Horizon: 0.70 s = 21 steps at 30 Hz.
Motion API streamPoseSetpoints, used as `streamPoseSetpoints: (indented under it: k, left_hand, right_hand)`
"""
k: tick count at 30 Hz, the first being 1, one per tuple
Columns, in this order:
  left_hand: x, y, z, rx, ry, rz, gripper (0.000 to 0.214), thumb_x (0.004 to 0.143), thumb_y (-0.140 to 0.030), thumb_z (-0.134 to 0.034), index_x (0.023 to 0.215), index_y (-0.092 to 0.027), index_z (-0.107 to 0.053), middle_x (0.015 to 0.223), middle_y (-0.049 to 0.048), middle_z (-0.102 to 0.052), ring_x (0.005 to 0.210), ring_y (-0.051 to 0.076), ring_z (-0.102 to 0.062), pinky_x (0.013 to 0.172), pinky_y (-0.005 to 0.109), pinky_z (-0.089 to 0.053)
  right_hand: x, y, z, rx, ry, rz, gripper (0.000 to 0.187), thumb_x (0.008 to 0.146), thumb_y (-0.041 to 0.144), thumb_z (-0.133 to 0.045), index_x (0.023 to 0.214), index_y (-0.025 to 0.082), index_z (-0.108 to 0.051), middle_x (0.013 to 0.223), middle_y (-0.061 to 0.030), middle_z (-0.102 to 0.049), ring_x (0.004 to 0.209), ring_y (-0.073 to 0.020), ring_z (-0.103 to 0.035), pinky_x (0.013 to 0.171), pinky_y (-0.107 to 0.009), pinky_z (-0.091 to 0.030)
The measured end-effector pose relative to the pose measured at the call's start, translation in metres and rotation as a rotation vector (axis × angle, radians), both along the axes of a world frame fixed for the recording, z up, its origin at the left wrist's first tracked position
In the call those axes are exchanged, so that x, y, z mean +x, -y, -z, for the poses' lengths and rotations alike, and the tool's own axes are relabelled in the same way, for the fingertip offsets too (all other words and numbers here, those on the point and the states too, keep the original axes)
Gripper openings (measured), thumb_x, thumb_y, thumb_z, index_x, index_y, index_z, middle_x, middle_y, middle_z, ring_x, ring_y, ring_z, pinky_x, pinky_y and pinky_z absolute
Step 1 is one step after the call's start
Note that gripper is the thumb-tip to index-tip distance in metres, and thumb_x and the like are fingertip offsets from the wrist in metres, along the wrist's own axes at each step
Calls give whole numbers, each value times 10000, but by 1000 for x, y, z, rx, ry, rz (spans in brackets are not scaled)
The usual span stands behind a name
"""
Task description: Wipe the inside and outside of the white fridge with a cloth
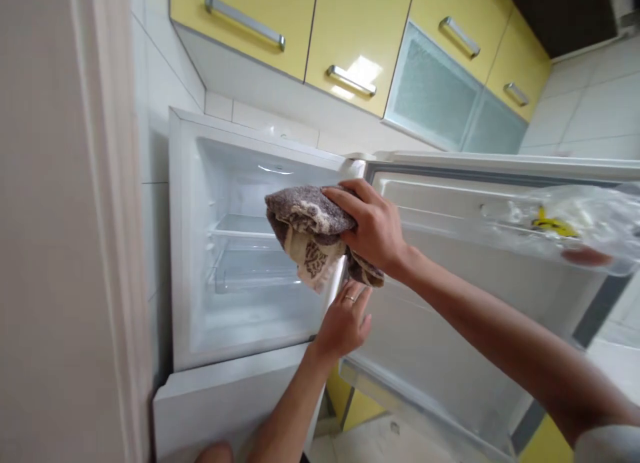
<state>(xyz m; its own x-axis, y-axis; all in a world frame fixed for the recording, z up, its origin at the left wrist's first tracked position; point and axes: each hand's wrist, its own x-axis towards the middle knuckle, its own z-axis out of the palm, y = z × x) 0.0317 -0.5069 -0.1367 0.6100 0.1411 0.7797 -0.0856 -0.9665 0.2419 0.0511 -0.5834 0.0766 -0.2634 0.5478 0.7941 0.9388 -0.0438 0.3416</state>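
Observation:
My right hand (376,231) is closed on a folded grey-brown towel (313,213) with a cream patterned part hanging down. It holds the towel in front of the open fridge (183,250), near the hinge side. Below it, my left hand (343,324), with a ring on one finger, lies with fingers stretched out against the fridge's edge beside the open door (465,276). The hanging towel is just above the left fingertips; whether they touch is unclear. Inside the fridge are a glass shelf (245,225) and a clear drawer or lower shelf (260,271).
A clear plastic bag (595,213) with something yellow in it sits in the upper door rack. Yellow cabinets (360,43) with metal handles hang above the fridge. A pale vertical panel (65,250) stands close at the left. The lower fridge door (220,410) is shut.

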Motion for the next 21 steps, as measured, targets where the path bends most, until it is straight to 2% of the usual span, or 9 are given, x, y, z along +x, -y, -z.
streamPoseSetpoints:
  k: [2, 5, 7, 9, 12, 15, 17, 19, 21]
  left_hand:
    - [-22, -2, 21, -162, 165, -44, 493, 913, -209, -535, 1398, -124, -522, 1442, 200, -583, 1409, 295, -509, 1160, 486, -468]
    - [-57, -2, 48, -463, 438, -136, 306, 949, -214, -493, 1227, -178, -617, 1234, 145, -701, 1191, 251, -669, 1024, 437, -576]
    - [-81, -1, 58, -661, 582, -190, 226, 965, -243, -507, 1142, -202, -639, 1129, 110, -728, 1080, 228, -714, 952, 402, -608]
    - [-104, -2, 63, -790, 701, -233, 208, 974, -298, -533, 1133, -208, -634, 1116, 105, -730, 1064, 232, -723, 939, 396, -612]
    - [-132, -6, 64, -816, 765, -286, 347, 948, -372, -604, 1262, -227, -573, 1300, 134, -667, 1218, 275, -663, 1021, 439, -576]
    - [-149, -14, 64, -769, 699, -381, 665, 885, -436, -685, 1468, -276, -407, 1572, 150, -441, 1470, 327, -431, 1160, 517, -455]
    - [-155, -20, 63, -774, 673, -444, 839, 843, -483, -723, 1541, -287, -303, 1649, 152, -321, 1536, 341, -315, 1210, 546, -379]
    - [-159, -24, 62, -816, 663, -453, 926, 800, -519, -757, 1554, -271, -279, 1639, 165, -344, 1513, 339, -362, 1214, 537, -371]
    - [-163, -29, 60, -910, 649, -422, 908, 760, -533, -787, 1504, -250, -349, 1532, 166, -501, 1406, 324, -515, 1162, 499, -444]
  right_hand:
    - [7, -21, 24, -27, -107, -54, 597, 807, 116, -533, 1369, 289, -632, 1352, -81, -624, 1153, -266, -626, 920, -367, -560]
    - [16, -49, 61, -46, -279, -142, 591, 778, 106, -517, 1326, 274, -659, 1301, -75, -659, 1127, -262, -651, 952, -378, -555]
    - [19, -65, 86, -51, -391, -215, 578, 755, 102, -510, 1285, 261, -677, 1259, -71, -677, 1127, -261, -657, 983, -390, -547]
    - [18, -78, 109, -55, -498, -307, 553, 740, 102, -503, 1238, 251, -691, 1211, -70, -693, 1123, -257, -661, 998, -399, -543]
    - [10, -92, 143, -58, -650, -438, 506, 735, 112, -494, 1178, 244, -701, 1161, -72, -711, 1101, -252, -668, 998, -416, -542]
    - [-7, -101, 172, -83, -783, -535, 467, 734, 130, -499, 1129, 260, -711, 1126, -61, -727, 1077, -256, -674, 1002, -442, -540]
    - [-21, -106, 189, -127, -854, -597, 511, 718, 136, -512, 1165, 286, -709, 1160, -50, -728, 1115, -260, -668, 1039, -456, -525]
    - [-36, -110, 206, -186, -934, -653, 642, 695, 135, -531, 1298, 313, -663, 1258, -40, -707, 1192, -260, -648, 1095, -460, -495]
    - [-51, -114, 221, -289, -1014, -729, 799, 698, 145, -557, 1477, 317, -527, 1360, -41, -666, 1243, -256, -633, 1134, -462, -468]
